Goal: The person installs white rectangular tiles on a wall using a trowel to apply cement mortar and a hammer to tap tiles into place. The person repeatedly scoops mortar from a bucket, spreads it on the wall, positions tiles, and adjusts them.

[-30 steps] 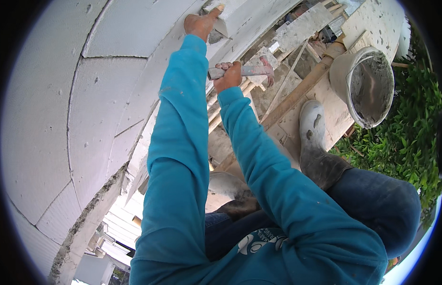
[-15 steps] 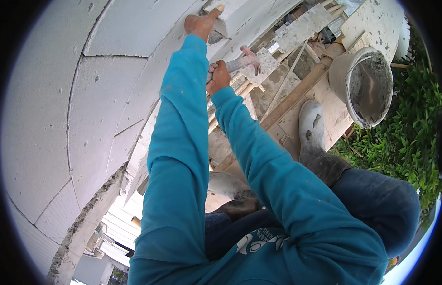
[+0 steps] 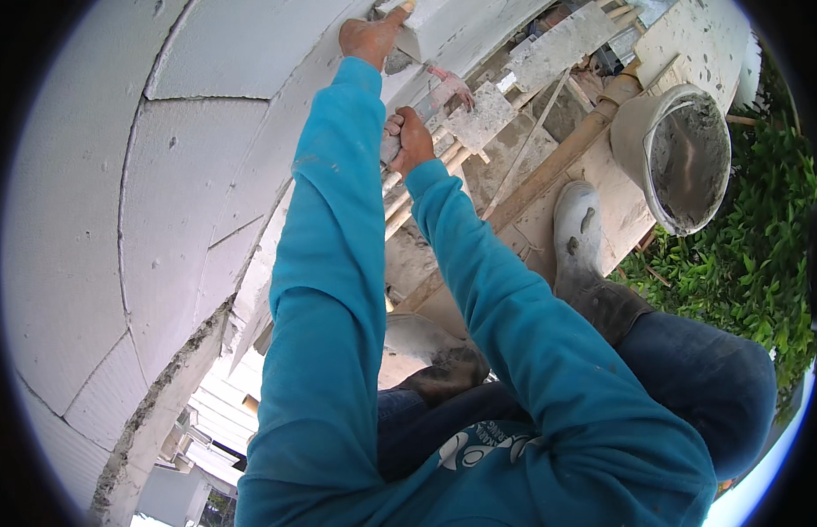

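The left hand [image 3: 371, 35] pressed a pale grey block [image 3: 426, 26], fingers spread; the right hand [image 3: 408, 136] gripped a trowel [image 3: 448, 92], its handle hidden.

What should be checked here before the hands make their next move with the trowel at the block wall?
1. Left hand steady on the white block at the top of the wall: ok, it is pressed against it.
2. Right hand gripping the trowel handle: ok, fist closed around it.
3. Trowel blade loaded with mortar: cannot tell, its face looks grey but blurred.
4. Mortar bucket within sight and holding mortar: ok, grey mix inside.
5. Footing: ok, boot flat on the plank platform.
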A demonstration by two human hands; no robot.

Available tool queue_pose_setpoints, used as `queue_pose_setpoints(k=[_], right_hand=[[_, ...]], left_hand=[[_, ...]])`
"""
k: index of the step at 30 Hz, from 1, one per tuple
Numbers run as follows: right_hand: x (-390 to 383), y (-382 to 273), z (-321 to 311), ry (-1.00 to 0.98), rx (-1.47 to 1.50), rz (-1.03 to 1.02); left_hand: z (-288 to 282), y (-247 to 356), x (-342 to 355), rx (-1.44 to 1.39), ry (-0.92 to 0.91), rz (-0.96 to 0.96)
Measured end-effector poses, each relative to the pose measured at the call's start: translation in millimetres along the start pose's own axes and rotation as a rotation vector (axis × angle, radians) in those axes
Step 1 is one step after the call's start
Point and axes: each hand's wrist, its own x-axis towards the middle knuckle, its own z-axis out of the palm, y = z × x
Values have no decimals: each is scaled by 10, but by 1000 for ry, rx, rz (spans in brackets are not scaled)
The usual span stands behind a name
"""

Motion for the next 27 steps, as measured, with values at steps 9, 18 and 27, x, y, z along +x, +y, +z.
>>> queue_pose_setpoints(k=[9,18,27], right_hand=[[6,70,136,94,135,-93],[-54,15,260,194,353,-225],[41,-34,218,27,251,-156]], left_hand=[[3,19,21,-80,-33,-30],[12,-50,49,-32,9,26],[3,0,-3,38,-41,-8]])
